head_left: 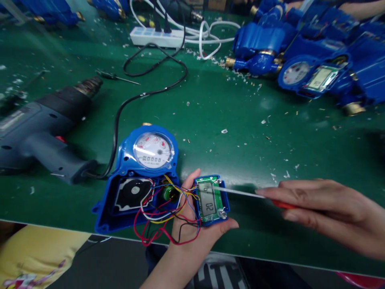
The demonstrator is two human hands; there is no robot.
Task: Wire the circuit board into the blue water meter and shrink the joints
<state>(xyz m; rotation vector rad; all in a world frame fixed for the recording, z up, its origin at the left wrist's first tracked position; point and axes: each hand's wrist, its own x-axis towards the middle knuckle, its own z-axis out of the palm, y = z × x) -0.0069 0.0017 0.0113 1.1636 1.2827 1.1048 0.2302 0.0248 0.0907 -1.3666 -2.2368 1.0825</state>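
My left hand (192,233) holds a small green circuit board with an LCD display (209,199), palm up, at the table's near edge. Red, yellow, black and blue wires (162,216) run from the board into an open blue water meter (141,176) with a round dial, lying just left of the hand. My right hand (327,212) grips a thin screwdriver with a red handle (240,192); its tip touches the top right corner of the board.
A grey electric drill (45,128) lies at the left, its black cable (144,92) running to a white power strip (156,37) at the back. A pile of blue water meters (303,52) fills the back right. White debris dots the green table (240,132).
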